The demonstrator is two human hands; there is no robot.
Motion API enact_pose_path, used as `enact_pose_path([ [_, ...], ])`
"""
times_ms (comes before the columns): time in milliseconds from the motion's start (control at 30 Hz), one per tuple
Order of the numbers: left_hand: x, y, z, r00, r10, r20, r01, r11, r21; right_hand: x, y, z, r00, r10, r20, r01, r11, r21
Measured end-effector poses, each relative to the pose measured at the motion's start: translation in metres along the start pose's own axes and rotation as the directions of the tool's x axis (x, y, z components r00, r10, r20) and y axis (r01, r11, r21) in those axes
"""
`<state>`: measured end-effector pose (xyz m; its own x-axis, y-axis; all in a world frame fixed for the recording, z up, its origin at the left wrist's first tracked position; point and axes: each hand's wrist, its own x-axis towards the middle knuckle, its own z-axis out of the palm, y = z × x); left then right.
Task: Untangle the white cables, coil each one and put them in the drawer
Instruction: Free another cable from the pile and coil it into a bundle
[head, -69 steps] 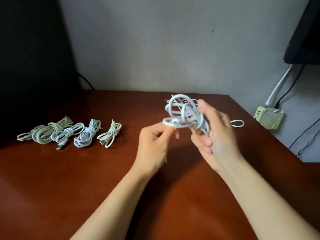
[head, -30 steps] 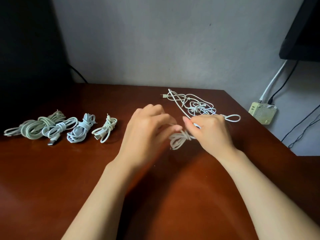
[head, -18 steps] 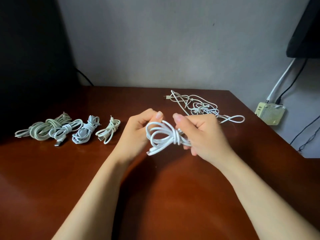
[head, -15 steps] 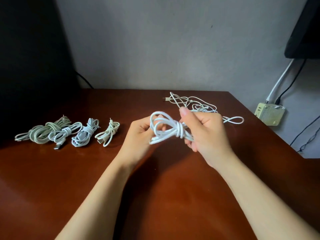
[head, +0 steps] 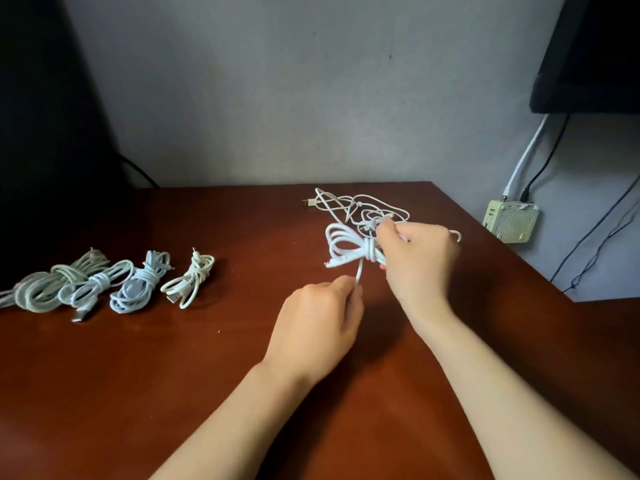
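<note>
My right hand (head: 417, 258) grips a white coiled cable (head: 346, 245) at its wrapped middle, holding it just above the table. From that wrap a short free end runs down to my left hand (head: 320, 322), which pinches it between thumb and fingers. Behind my right hand a loose tangle of thin white cables (head: 360, 207) lies on the table. Several coiled cables (head: 135, 282) lie in a row at the left. No drawer is in view.
The brown wooden table (head: 173, 375) ends at the right, where a cream power adapter (head: 510, 221) hangs on the wall with cords. A black screen (head: 595, 53) is at upper right; a dark object (head: 41, 133) stands at the left.
My left hand has dropped away from the coil and drawn the cable's free end downward. My right hand keeps the bundle, now shifted right and farther back.
</note>
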<state>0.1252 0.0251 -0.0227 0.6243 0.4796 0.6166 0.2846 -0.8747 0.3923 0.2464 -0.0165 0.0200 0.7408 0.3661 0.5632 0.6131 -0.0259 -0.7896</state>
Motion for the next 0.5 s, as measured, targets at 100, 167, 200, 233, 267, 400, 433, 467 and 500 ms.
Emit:
enact_pose_path([
  [100,0.002,-0.001,0.000,0.994,0.104,0.012,-0.105,0.982,0.155,-0.001,0.012,0.005,0.961,-0.276,0.026,0.275,0.941,-0.199],
  [167,0.004,-0.003,-0.002,0.991,0.133,0.019,-0.134,0.964,0.230,0.000,0.017,0.008,0.929,-0.366,0.060,0.369,0.891,-0.265],
  [200,0.004,-0.004,-0.004,0.990,0.142,0.022,-0.143,0.958,0.247,0.000,0.018,0.010,0.910,-0.407,0.076,0.410,0.864,-0.293],
  [233,0.004,-0.007,-0.006,0.988,0.152,0.019,-0.152,0.954,0.257,0.000,0.020,0.011,0.892,-0.442,0.088,0.446,0.834,-0.325],
  [267,0.004,-0.008,-0.008,0.987,0.162,0.017,-0.161,0.951,0.265,-0.001,0.021,0.013,0.877,-0.469,0.101,0.472,0.804,-0.361],
  [400,0.003,-0.010,-0.015,0.986,0.166,0.014,-0.164,0.955,0.245,-0.005,0.023,0.017,0.824,-0.552,0.131,0.548,0.715,-0.435],
  [433,0.003,-0.011,-0.017,0.987,0.158,0.011,-0.157,0.959,0.238,-0.005,0.023,0.017,0.813,-0.565,0.140,0.564,0.705,-0.430],
  [467,0.003,-0.012,-0.019,0.988,0.151,0.009,-0.150,0.963,0.224,-0.006,0.023,0.017,0.803,-0.577,0.147,0.578,0.695,-0.428],
  [500,0.004,-0.014,-0.021,0.990,0.139,0.005,-0.137,0.971,0.197,-0.006,0.023,0.017,0.792,-0.592,0.153,0.593,0.685,-0.423],
])
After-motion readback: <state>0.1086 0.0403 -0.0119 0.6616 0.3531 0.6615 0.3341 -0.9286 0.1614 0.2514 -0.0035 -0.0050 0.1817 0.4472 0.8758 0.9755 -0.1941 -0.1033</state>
